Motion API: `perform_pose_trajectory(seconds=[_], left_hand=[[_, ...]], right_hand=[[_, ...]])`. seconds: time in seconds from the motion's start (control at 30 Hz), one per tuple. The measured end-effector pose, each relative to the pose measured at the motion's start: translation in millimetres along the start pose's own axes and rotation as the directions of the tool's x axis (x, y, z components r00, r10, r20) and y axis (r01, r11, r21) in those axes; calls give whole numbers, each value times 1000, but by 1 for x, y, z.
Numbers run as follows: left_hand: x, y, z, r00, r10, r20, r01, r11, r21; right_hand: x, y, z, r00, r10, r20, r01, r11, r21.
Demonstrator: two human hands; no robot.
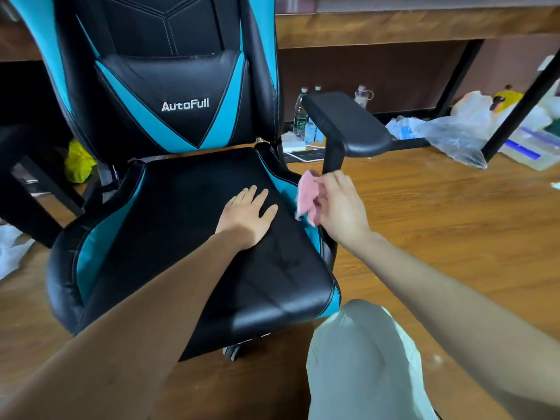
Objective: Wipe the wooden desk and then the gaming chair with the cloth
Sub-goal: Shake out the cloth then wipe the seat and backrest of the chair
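A black and blue gaming chair (181,165) fills the left and middle of the head view, facing me. My left hand (247,212) lies flat on its black seat with the fingers straight. My right hand (339,204) grips a pink cloth (307,195) against the seat's right edge, just below the post of the right armrest (348,122). The wooden desk (409,25) runs across the top behind the chair, with only its front edge visible.
Plastic bottles (301,116) and a white power strip (295,145) stand on the wooden floor under the desk. Plastic bags (454,131) lie at the right beside a black desk leg (521,101). A yellow bag (78,162) sits left of the chair. My knee (363,344) is bottom centre.
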State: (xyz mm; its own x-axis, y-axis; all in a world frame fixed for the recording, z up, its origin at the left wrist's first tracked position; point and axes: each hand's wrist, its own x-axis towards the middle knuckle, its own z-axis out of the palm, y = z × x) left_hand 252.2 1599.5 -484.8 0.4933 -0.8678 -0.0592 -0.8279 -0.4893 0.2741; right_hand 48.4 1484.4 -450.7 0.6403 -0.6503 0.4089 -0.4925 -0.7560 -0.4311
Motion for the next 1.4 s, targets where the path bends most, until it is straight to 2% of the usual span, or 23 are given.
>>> perform_pose_trajectory(seconds=[0.07, 0.13, 0.23, 0.33, 0.37, 0.4, 0.43, 0.47, 0.5, 0.53, 0.6, 0.67, 0.77, 0.93, 1.1, 1.17, 1.27, 1.33, 1.4], left_hand=[[-1, -1, -1, 1000, 4, -24, -5, 1000, -25], [-3, -3, 0, 999, 15, -47, -18, 997, -73], [-10, -7, -4, 997, 13, -80, -26, 988, -154], [-20, -7, -13, 992, 23, -126, -40, 990, -135], [-25, -3, -16, 985, 18, -169, -49, 983, -177], [-32, 4, -21, 981, -15, -192, -46, 950, -308], [-40, 15, -28, 985, -60, -163, -32, 859, -512], [-46, 26, -35, 995, -73, -72, -1, 695, -719], [-50, 35, -39, 998, -26, 49, 56, 510, -858], [-54, 40, -44, 990, 52, 133, 103, 391, -914], [-61, 47, -55, 978, 133, 157, 106, 329, -938], [-63, 48, -63, 984, 119, 132, 89, 312, -946], [-64, 45, -70, 997, 57, 55, 34, 317, -948], [-71, 36, -99, 996, 80, -31, -54, 303, -952], [-78, 24, -122, 984, 172, -37, -99, 367, -925], [-79, 17, -128, 973, 226, 41, -47, 368, -929], [-81, 7, -137, 954, 264, 142, 44, 345, -937], [-81, 2, -144, 939, 302, 165, 47, 363, -930], [-80, -1, -150, 933, 330, 145, 0, 402, -916]], right_hand=[[12, -3, 5, 991, 119, -63, -113, 990, 86], [0, -3, 5, 989, 124, -80, -116, 988, 98], [-45, -4, -4, 997, 24, -76, -16, 995, 97], [-65, -11, -21, 993, -120, -18, 121, 976, 180], [-64, -16, -25, 989, -142, -28, 144, 966, 216], [-60, -22, -28, 988, -145, -48, 153, 956, 251], [-55, -28, -28, 989, -130, -66, 144, 946, 290], [-49, -36, -29, 992, -108, -72, 126, 932, 339], [-44, -45, -29, 995, -82, -56, 97, 914, 395], [-41, -54, -29, 998, -59, -26, 64, 893, 446], [-39, -71, -30, 999, -31, 33, 9, 859, 512], [-36, -79, -34, 997, 12, 76, -51, 839, 541], [-29, -81, -42, 973, 124, 197, -217, 789, 574], [-24, -95, -49, 888, 349, 299, -454, 564, 690], [-23, -115, -55, 872, 308, 380, -489, 505, 712], [-21, -122, -56, 874, 298, 383, -486, 522, 701], [-18, -129, -58, 948, 243, 206, -317, 654, 687], [-14, -131, -61, 977, 187, 104, -209, 718, 664], [-9, -131, -63, 983, 165, 82, -179, 745, 643]])
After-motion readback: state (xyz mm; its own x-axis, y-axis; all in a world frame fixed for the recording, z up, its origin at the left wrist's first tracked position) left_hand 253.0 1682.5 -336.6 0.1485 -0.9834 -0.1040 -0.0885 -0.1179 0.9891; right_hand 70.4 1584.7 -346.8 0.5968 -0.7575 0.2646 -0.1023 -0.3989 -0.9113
